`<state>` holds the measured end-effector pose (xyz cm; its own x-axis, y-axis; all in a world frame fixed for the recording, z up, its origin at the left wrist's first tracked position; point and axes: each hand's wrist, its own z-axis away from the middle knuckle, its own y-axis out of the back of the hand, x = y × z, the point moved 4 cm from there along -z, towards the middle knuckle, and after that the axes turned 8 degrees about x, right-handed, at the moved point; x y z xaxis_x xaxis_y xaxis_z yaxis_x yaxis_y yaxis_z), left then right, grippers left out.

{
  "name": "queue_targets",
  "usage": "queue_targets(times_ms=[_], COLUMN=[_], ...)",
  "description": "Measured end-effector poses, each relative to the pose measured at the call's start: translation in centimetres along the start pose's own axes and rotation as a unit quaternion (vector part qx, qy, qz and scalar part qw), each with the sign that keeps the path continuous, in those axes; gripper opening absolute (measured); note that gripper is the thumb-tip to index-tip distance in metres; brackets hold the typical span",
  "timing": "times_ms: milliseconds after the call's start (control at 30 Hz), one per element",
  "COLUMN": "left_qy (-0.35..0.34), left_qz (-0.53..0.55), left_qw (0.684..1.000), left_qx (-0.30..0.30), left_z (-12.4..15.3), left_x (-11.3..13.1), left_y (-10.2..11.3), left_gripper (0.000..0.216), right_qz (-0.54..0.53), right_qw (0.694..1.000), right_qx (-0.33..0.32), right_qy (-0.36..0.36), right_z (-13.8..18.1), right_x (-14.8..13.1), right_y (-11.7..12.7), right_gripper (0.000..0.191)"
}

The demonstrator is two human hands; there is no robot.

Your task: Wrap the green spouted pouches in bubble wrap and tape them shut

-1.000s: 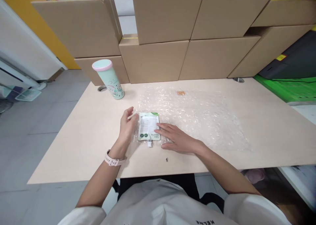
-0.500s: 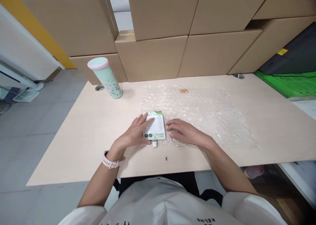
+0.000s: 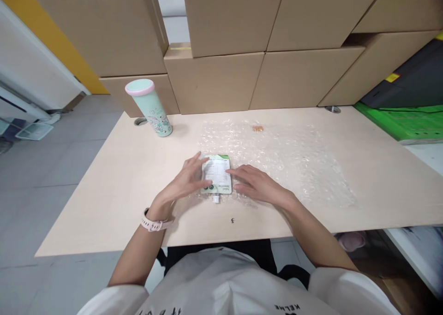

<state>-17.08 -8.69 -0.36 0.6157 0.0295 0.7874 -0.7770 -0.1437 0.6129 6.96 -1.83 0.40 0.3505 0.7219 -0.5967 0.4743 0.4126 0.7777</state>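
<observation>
A flat white and green smoothie pouch point(image 3: 218, 173) lies with its printed side up and its white spout cap point(image 3: 216, 198) toward me. It rests on the left end of a clear bubble wrap sheet point(image 3: 294, 160). My left hand point(image 3: 188, 179) is open at the pouch's left side, thumb and fingers spread over that edge. From the other side, my right hand point(image 3: 258, 184) reaches in with its index finger stretched out to the pouch's right edge. The rest of its fingers are loosely bent above the wrap, and it holds nothing.
A mint tumbler with a pink rim point(image 3: 152, 109) stands at the table's back left. Stacked cardboard boxes point(image 3: 214, 82) wall off the back. An orange label point(image 3: 258, 128) shows on the wrap's far part. At the right is a green crate point(image 3: 398, 121).
My left hand has drawn back slightly, and its thumb has shifted from beside the spout up onto the pouch's lower left. My right index finger has extended to the pouch's right edge.
</observation>
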Motion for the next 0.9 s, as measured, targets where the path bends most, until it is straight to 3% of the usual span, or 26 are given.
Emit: queue_targets(times_ms=[67, 133, 300, 467, 567, 633, 800, 900], left_qy=[0.092, 0.163, 0.187, 0.120, 0.096, 0.075, -0.046, -0.121], left_qz=[0.014, 0.027, 0.158, 0.352, 0.411, 0.433, 0.376, 0.280], left_qw=[0.990, 0.973, 0.963, 0.923, 0.902, 0.897, 0.919, 0.941], left_qx=[0.107, 0.163, 0.113, 0.097, 0.091, 0.055, -0.109, -0.146], left_z=[-0.2, -0.1, 0.1, -0.2, -0.2, 0.1, 1.7, 2.3], left_x=[-0.6, -1.1, -0.6, 1.2, 1.6, 1.8, 4.3, 5.7], left_y=[0.9, 1.4, 0.5, -0.3, -1.1, -2.0, -4.2, -4.5], left_gripper=[0.064, 0.061, 0.071, 0.070, 0.075, 0.079, 0.062, 0.054], right_qz=[0.028, 0.045, 0.046, 0.043, 0.026, 0.007, -0.055, -0.098], right_qw=[0.999, 0.999, 0.999, 0.999, 1.000, 1.000, 0.997, 0.991], right_qx=[-0.008, -0.008, -0.007, -0.014, -0.015, -0.016, -0.024, -0.043], right_qy=[0.014, 0.018, 0.018, 0.016, 0.006, -0.001, -0.051, -0.076], right_z=[0.0, 0.0, 0.1, 0.0, -0.2, -0.2, -0.3, 0.1], right_x=[0.0, 0.0, -0.2, -0.3, -0.4, -0.6, -0.9, -0.6], right_y=[-0.5, -0.7, -0.7, -0.6, -0.4, -0.2, 0.9, 1.9], right_gripper=[0.044, 0.043, 0.039, 0.037, 0.037, 0.040, 0.048, 0.044])
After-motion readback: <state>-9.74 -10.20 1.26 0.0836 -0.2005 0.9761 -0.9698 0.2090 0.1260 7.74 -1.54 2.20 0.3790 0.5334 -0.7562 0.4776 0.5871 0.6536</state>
